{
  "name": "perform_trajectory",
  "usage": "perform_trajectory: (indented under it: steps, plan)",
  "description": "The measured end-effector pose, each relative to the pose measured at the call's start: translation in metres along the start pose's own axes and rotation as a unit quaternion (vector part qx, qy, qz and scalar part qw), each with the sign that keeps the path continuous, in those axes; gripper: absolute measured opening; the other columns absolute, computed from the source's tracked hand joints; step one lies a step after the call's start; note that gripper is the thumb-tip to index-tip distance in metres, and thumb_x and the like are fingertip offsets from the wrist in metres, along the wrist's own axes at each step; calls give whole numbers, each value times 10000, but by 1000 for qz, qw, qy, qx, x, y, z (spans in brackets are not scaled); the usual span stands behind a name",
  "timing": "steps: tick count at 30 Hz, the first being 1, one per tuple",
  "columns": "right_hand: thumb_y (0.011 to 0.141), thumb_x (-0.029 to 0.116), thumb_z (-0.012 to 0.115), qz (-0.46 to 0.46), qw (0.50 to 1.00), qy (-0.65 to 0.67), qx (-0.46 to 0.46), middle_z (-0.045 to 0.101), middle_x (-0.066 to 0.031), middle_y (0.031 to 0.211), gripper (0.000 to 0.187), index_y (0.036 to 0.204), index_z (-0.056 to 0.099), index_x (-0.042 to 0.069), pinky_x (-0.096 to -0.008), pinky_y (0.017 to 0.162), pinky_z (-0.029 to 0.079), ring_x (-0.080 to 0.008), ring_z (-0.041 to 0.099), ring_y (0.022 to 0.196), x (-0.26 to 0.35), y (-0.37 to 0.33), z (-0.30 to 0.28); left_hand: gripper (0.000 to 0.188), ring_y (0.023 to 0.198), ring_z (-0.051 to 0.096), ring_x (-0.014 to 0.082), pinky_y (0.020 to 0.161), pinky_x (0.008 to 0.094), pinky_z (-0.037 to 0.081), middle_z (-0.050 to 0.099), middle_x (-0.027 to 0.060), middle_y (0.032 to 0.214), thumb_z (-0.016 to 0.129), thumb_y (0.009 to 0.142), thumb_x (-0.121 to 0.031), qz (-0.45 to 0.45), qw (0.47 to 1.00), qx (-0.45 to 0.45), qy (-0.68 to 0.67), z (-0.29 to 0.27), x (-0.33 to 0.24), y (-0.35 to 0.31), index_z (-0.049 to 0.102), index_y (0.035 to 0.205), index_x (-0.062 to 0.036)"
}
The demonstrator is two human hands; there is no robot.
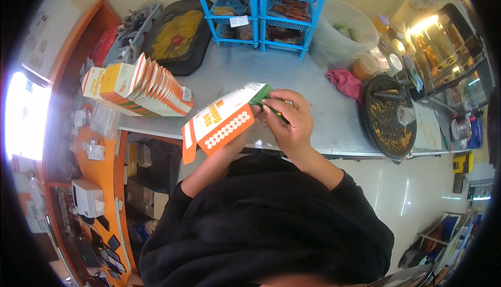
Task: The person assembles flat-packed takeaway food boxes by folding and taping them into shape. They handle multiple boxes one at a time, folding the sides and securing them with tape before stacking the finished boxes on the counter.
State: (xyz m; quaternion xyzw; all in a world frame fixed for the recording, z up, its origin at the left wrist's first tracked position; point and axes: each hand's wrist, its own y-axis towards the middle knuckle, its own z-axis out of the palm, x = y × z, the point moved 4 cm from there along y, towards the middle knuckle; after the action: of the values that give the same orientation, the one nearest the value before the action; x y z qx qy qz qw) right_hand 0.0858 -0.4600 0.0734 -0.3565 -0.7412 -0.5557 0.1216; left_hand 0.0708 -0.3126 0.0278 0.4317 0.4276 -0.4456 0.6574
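A white, orange and green cardboard food box (216,115) is held tilted in front of my body, above the near edge of the metal counter. My left hand (238,142) supports it from beneath, mostly hidden behind the printed panel. My right hand (290,117) is closed on the box's green end, with thumb and fingers bent around the flaps there. The orange flaps at the box's lower left end stick out unfolded. To the left, a row of similar flat boxes (151,91) leans packed together on the counter.
Blue stacked baskets (261,15) hold packed food at the back. A black tray of yellow food (175,34) stands behind the boxes. Rightward are a clear tub (344,28), a pink cloth (345,83), a dark round pan with crumbs (389,135) and a lit glass display case (449,62).
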Motion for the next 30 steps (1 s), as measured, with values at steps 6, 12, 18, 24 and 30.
perform_trajectory:
  steps: [6, 12, 18, 24, 30]
  plan:
    - [746, 99, 781, 22, 998, 58, 6, 667, -40, 1054, 208, 950, 741, 111, -365, 856, 427, -242, 627, 992, 0, 0, 7, 259, 923, 608, 144, 771, 308, 531, 606, 67, 1056, 603, 946, -107, -36, 999, -18, -34, -7, 4, -2, 571, 1182, -6]
    - [816, 162, 740, -56, 996, -7, 65, 638, -70, 1112, 230, 1029, 721, 78, -395, 918, 392, -285, 598, 1045, 11, -1, 12, 237, 946, 605, 140, 825, 294, 523, 613, 44, 1032, 611, 966, -121, -92, 994, -6, -50, -15, 6, -5, 585, 1176, -15]
    - [860, 208, 694, -8, 992, 66, 106, 599, -101, 1241, 346, 1172, 657, 63, -427, 947, 388, -324, 558, 1124, 13, 5, 15, 141, 852, 606, 141, 713, 319, 502, 639, 47, 949, 639, 895, -79, -31, 986, 46, 156, -13, 3, 1, 625, 1023, -21]
    - [804, 93, 708, -69, 980, 72, 170, 689, -100, 1066, 299, 1103, 694, 91, -386, 831, 510, -275, 654, 955, 25, 18, 31, 212, 782, 652, 233, 699, 366, 514, 675, 109, 858, 675, 834, -168, 95, 900, 169, 390, -2, 4, -6, 613, 966, -14]
    - [802, 27, 735, -29, 984, 138, 108, 711, -96, 965, 199, 998, 712, 56, -325, 728, 554, -251, 696, 855, 19, 26, 25, 197, 890, 634, 165, 791, 368, 529, 648, 84, 959, 544, 990, -201, 89, 995, -19, -28, -40, -29, -1, 563, 1022, -7]
